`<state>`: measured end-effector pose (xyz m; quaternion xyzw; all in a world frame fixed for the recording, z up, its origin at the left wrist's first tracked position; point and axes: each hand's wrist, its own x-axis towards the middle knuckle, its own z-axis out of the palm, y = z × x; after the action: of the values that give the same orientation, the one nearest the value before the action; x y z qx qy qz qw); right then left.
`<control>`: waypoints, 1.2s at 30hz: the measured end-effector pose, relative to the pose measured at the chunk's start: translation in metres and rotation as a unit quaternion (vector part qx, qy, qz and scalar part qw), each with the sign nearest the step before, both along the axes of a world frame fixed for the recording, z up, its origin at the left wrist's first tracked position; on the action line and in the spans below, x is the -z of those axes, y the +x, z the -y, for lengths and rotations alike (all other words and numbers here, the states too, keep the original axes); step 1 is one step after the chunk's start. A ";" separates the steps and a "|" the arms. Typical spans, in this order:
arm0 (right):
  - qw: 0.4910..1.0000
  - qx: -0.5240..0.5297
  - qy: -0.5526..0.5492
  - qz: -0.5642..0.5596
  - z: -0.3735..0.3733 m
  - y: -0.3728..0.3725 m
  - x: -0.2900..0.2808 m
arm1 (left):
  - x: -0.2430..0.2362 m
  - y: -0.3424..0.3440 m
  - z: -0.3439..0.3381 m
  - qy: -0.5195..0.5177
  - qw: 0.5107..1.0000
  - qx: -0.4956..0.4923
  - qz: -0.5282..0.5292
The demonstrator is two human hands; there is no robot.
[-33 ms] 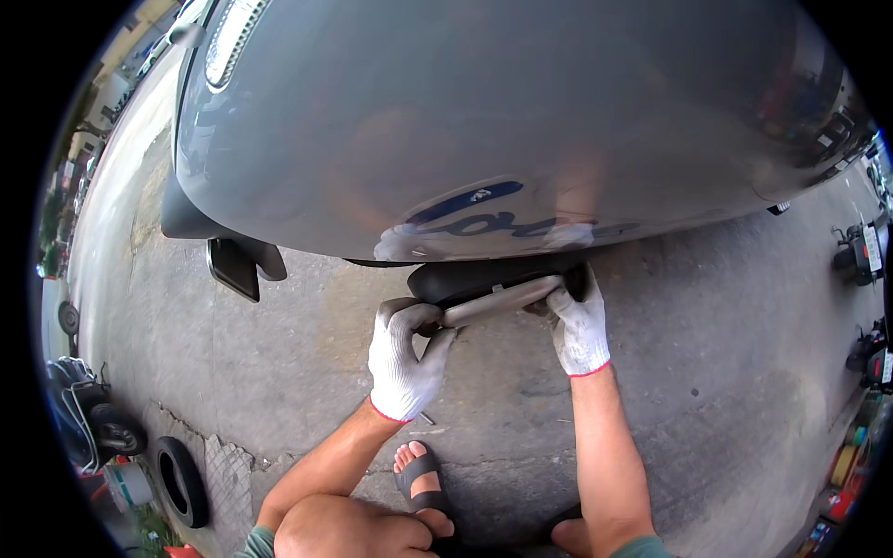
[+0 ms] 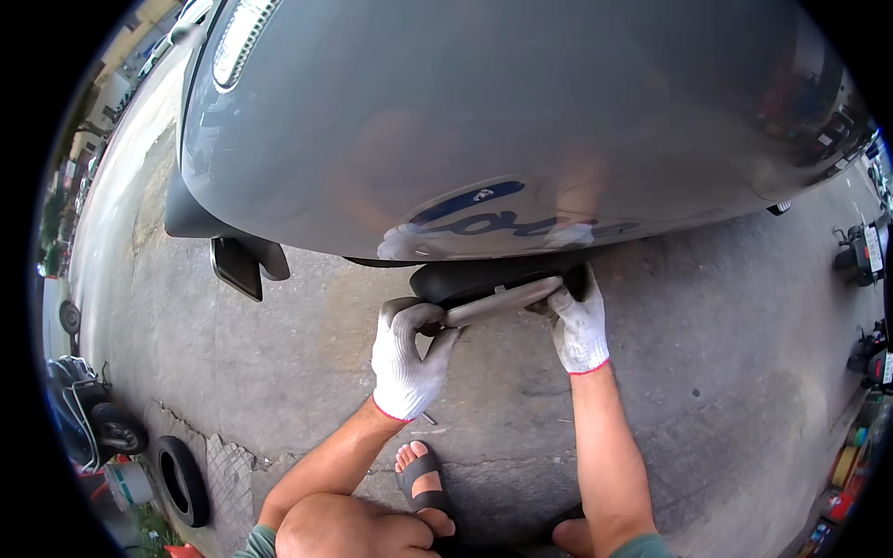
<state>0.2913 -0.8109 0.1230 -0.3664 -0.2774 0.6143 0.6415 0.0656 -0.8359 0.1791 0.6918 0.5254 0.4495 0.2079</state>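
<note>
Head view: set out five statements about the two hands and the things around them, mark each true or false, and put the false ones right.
1. The left grip and the right grip both wear white gloves. True.
2. The wrist edges of the gloves are green. False: they are pinkish red.
3. The pale grey bar spans between the two grips, one at each end. True.
4. A loose black tyre is at the right edge of the picture. False: it is at the lower left.
5. The foot below the left grip wears a closed white shoe. False: it wears a dark, open-toed sandal.
</note>
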 end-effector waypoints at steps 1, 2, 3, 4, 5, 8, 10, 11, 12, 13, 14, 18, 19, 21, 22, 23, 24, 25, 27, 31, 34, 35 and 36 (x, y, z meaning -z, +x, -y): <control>1.000 0.002 0.013 0.006 -0.002 -0.001 0.006 | 0.001 -0.001 0.000 0.001 1.000 -0.002 0.002; 1.000 0.013 0.009 0.001 -0.002 -0.004 0.012 | 0.008 -0.007 0.001 -0.009 1.000 0.011 -0.007; 1.000 0.023 0.004 -0.005 -0.001 -0.008 0.018 | 0.007 -0.007 0.000 -0.004 1.000 -0.004 -0.010; 0.999 0.033 -0.001 -0.011 -0.001 -0.010 0.022 | 0.006 -0.007 -0.002 0.001 1.000 -0.019 -0.012; 0.999 0.041 0.014 -0.017 -0.003 -0.011 0.025 | 0.005 -0.007 -0.005 0.005 0.999 -0.035 -0.014; 0.997 0.026 0.054 -0.040 -0.006 -0.014 0.028 | 0.006 -0.021 -0.015 -0.065 0.997 0.011 -0.048; 0.998 0.011 0.035 -0.054 -0.007 -0.011 0.024 | 0.002 -0.027 -0.032 -0.177 0.978 0.084 -0.076; 0.998 0.003 0.025 -0.061 -0.007 -0.011 0.022 | 0.000 -0.029 -0.033 -0.190 0.975 0.086 -0.071; 0.997 0.000 0.035 -0.070 -0.007 -0.011 0.021 | -0.004 -0.030 -0.034 -0.202 0.973 0.090 -0.066; 0.997 0.002 0.040 -0.069 -0.008 -0.012 0.022 | -0.005 -0.030 -0.034 -0.214 0.970 0.094 -0.061; 0.997 0.004 0.046 -0.068 -0.008 -0.013 0.023 | -0.004 -0.030 -0.033 -0.218 0.970 0.086 -0.063; 0.998 -0.004 0.049 -0.048 -0.009 -0.010 0.033 | -0.006 -0.038 -0.039 -0.242 0.962 0.106 -0.071; 0.998 -0.006 0.047 -0.039 -0.009 -0.008 0.036 | -0.010 -0.039 -0.044 -0.250 0.958 0.119 -0.076; 0.998 -0.002 0.053 -0.044 -0.009 -0.007 0.040 | -0.011 -0.043 -0.050 -0.252 0.954 0.143 -0.076; 0.998 0.000 0.054 -0.042 -0.008 -0.006 0.043 | -0.009 -0.045 -0.052 -0.246 0.955 0.154 -0.070; 0.998 0.002 0.055 -0.040 -0.008 -0.007 0.045 | -0.006 -0.047 -0.054 -0.240 0.955 0.164 -0.064; 0.998 0.011 0.057 -0.037 -0.008 -0.010 0.041 | -0.003 -0.048 -0.055 -0.215 0.960 0.163 -0.070; 0.997 0.008 0.059 -0.038 -0.008 -0.012 0.039 | -0.002 -0.048 -0.055 -0.212 0.961 0.160 -0.071; 0.997 0.004 0.062 -0.041 -0.008 -0.013 0.038 | -0.002 -0.047 -0.054 -0.207 0.963 0.154 -0.071; 0.997 0.013 0.062 -0.036 -0.005 -0.013 0.040 | 0.002 -0.045 -0.051 -0.225 0.962 0.151 -0.027; 0.997 0.021 0.055 -0.040 -0.005 -0.013 0.041 | -0.009 -0.038 -0.045 -0.195 0.973 0.107 -0.063; 0.997 0.022 0.057 -0.038 -0.004 -0.012 0.039 | -0.011 -0.034 -0.043 -0.191 0.974 0.101 -0.060; 0.997 0.022 0.061 -0.039 -0.004 -0.014 0.036 | -0.013 -0.032 -0.042 -0.186 0.976 0.094 -0.061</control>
<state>0.2772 -0.8067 0.0871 -0.3084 -0.2805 0.5960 0.6863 0.0339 -0.7940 0.1922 0.7133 0.5442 0.2791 0.3423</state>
